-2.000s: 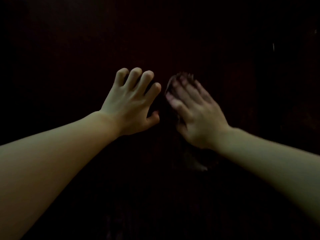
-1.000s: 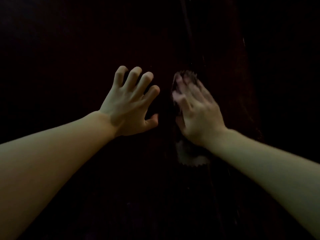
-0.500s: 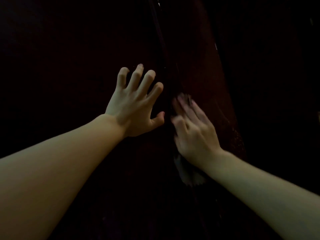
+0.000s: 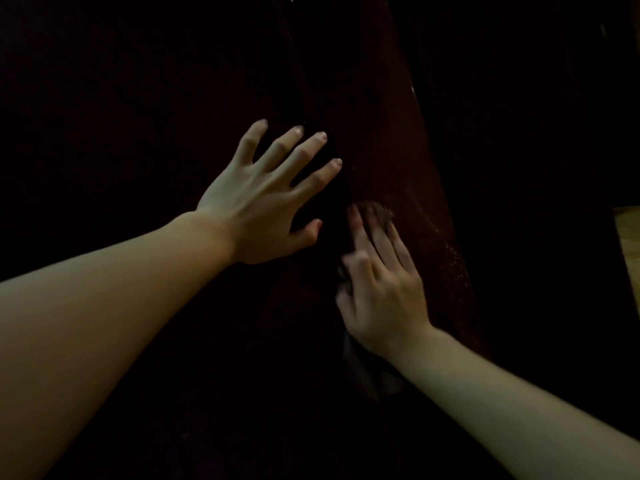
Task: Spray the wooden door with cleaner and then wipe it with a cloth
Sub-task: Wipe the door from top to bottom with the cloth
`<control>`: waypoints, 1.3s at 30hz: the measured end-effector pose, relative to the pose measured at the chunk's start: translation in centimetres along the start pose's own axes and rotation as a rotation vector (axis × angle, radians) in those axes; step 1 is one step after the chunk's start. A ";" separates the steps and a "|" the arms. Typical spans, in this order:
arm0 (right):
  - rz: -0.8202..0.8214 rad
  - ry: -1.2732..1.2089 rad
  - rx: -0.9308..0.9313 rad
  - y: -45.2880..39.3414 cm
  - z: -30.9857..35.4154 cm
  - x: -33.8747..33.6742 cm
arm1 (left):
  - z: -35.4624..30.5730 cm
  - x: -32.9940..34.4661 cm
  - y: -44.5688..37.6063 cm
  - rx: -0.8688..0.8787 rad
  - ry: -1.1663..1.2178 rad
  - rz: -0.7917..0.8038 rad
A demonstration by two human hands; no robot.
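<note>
- Item: wooden door (image 4: 377,140). Dark red-brown surface filling most of the frame, with the lit strip running from top centre down to lower right of centre. Judged rigid and heavy, and possibly slick where fine droplets show on the strip at centre right. It is to be pressed against, not grasped. The visible strip and the dark groove beside it have their long axis near vertical, leaning slightly from upper left to lower right in the frame.
- Item: cloth (image 4: 375,375). Small, dark and dimly lit, lying flat against the door just right of centre. One edge shows above the fingertips and a limp, ragged end hangs below the wrist. Judged light, soft and pliable, best held by flat palm pressure through its middle so it does not bunch or slide off. As it lies, its long axis follows the door strip, top end pointing to the upper centre.
- Item: right hand (image 4: 381,289). It is laid on the cloth, fingers straight and close together, pressing it to the wood; slightly blurred.
- Item: left hand (image 4: 263,202). Centre of the frame, just left of the right hand, fingers straight and spread apart, resting on the door and holding nothing.
- Item: spray bottle. Not in view.
- Item: pale floor (image 4: 628,237). A sliver at the right edge.
</note>
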State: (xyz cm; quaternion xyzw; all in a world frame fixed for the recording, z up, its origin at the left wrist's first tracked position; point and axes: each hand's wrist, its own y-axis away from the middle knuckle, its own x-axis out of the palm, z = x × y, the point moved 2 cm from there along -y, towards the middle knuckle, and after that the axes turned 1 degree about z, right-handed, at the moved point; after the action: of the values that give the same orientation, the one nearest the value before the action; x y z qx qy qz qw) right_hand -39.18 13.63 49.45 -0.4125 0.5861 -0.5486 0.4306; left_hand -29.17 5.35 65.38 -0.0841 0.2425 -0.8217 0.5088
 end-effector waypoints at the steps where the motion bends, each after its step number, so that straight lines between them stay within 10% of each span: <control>1: -0.031 -0.019 0.028 -2.1 0.1 -0.1 | 0.0 0.1 -0.1 -0.006 -0.018 0.004; 39: -0.072 0.048 0.484 2.7 -4.7 -0.1 | -5.8 0.0 -5.2 -0.023 0.054 -0.027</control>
State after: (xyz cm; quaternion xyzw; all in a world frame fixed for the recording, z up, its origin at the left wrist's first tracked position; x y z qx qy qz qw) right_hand -43.64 15.27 46.91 -0.3049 0.4327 -0.6974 0.4830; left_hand -35.51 9.03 62.89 -0.0708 0.2642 -0.8278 0.4898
